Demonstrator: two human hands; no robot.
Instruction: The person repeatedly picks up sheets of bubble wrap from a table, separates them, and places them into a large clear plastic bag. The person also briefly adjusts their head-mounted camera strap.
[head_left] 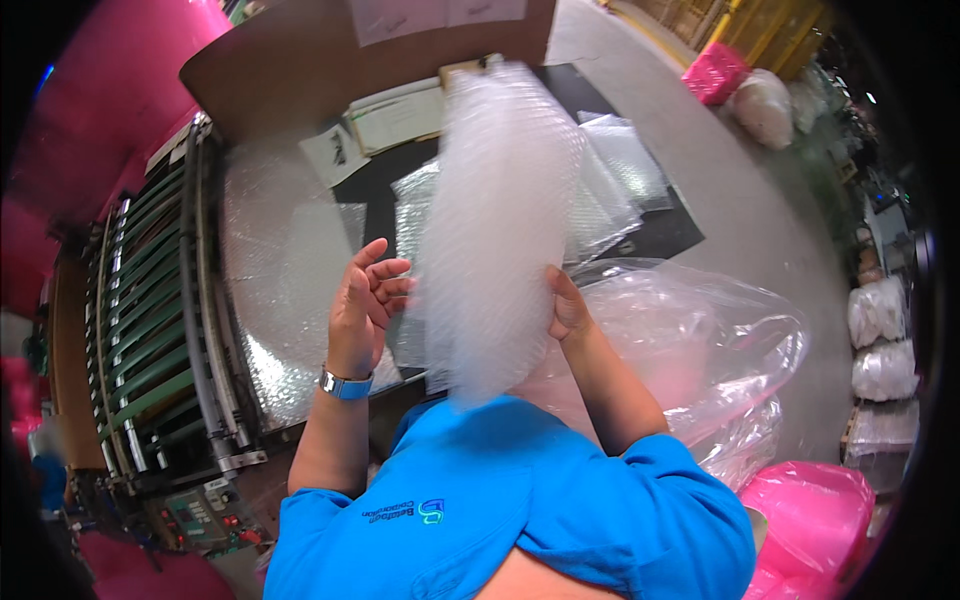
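Note:
A tall stack of bubble wrap sheets [500, 200] stands upright in front of me, slightly blurred. My right hand [568, 304] grips its right edge, thumb on the near face and the other fingers behind the sheets. On the other side, my left hand [368, 300] is open, fingers spread and slightly curled close to the stack's left edge. Whether its fingertips touch the sheets I cannot tell. More bubble wrap pieces [610, 195] lie flat on the dark table [665, 232] behind the stack.
A large transparent plastic bag [690, 320] bulges at my right. To the left, a machine with green rollers [150, 330] adjoins a surface covered in bubble wrap [285, 260]. Papers [400, 118] lie before a brown panel [300, 65]. A pink bag [810, 515] sits at lower right.

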